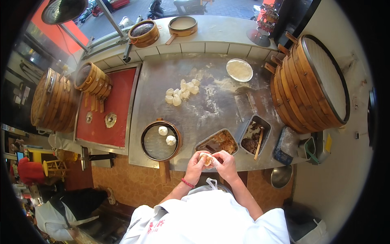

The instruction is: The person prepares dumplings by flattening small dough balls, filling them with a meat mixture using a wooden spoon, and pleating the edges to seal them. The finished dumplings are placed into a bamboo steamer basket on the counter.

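Note:
Between my two hands is a dough wrapper with brown filling showing at its top. My left hand cups it from the left, a red bracelet on the wrist. Fingers of my right hand pinch its right edge. Just beyond my hands sits a metal pan of orange-brown filling. Beside it stands a second pan of dark filling with a wooden stick in it. To the left, a round bamboo steamer holds two pleated buns. Several dough pieces lie farther back on the metal worktop.
A plate of flour is at the back. Tall stacked steamers stand right, near a flour-dusted scale. At left, smaller steamers stand on a red steaming top. A metal bowl sits low right. Another person is behind left.

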A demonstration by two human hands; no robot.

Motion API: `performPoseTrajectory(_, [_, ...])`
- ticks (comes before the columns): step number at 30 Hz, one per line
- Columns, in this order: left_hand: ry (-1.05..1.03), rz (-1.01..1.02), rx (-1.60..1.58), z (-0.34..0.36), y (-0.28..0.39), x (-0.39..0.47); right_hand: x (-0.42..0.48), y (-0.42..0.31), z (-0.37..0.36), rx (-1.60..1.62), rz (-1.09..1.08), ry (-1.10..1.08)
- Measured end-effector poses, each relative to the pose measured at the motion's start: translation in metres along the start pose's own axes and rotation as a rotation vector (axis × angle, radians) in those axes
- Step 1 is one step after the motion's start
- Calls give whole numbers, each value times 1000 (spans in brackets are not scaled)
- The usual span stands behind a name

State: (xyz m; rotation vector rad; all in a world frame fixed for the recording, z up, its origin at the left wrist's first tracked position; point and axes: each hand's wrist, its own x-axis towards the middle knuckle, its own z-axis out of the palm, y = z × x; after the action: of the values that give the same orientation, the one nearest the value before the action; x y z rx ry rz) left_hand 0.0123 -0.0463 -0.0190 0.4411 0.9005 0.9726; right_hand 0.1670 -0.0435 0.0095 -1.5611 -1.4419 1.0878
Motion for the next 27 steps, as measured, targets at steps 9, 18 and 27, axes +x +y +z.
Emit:
performPoseTrajectory(9, [-67,-25,150,-2,-1,-1,1,-5,-6,123,-78,-32])
performPoseTrajectory(18, [-209,57,300,-17,-5,5,4,0,-19,42,-155,-150])
performPoseTrajectory(27, [-222,-274,-265,-17,13,8,9,4,-23,100,-80,-123])
